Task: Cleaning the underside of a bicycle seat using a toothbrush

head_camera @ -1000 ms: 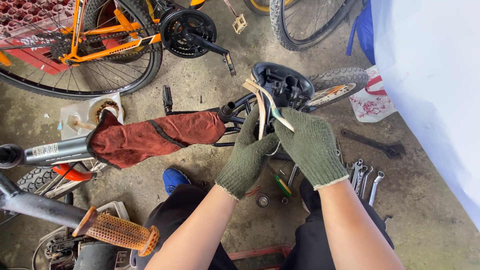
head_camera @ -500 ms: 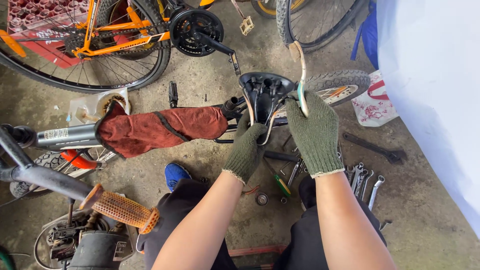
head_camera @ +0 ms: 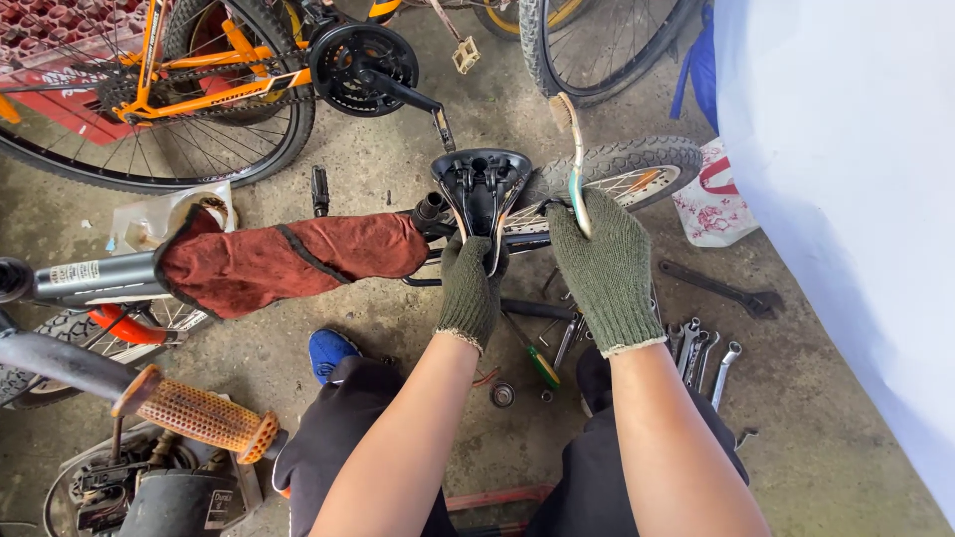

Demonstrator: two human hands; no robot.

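- Bicycle saddle (head_camera: 484, 184): black, underside up, above the rag-wrapped frame tube (head_camera: 288, 261).
- Left hand (head_camera: 471, 288): green glove, fingers clamped on the saddle rails.
- Right hand (head_camera: 604, 268): green glove, fingers closed around a toothbrush (head_camera: 573, 149), bristles up.
- Wrenches (head_camera: 706, 348): on the floor, right.

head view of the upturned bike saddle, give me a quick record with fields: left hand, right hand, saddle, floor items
left hand: green knitted glove, gripping the rails of the black upturned bicycle saddle
right hand: green knitted glove, holding a worn curved-handle brush upright
saddle: underside up, beside a red-brown cloth draped on the frame
floor items: row of silver metal spanners, green-handled screwdriver
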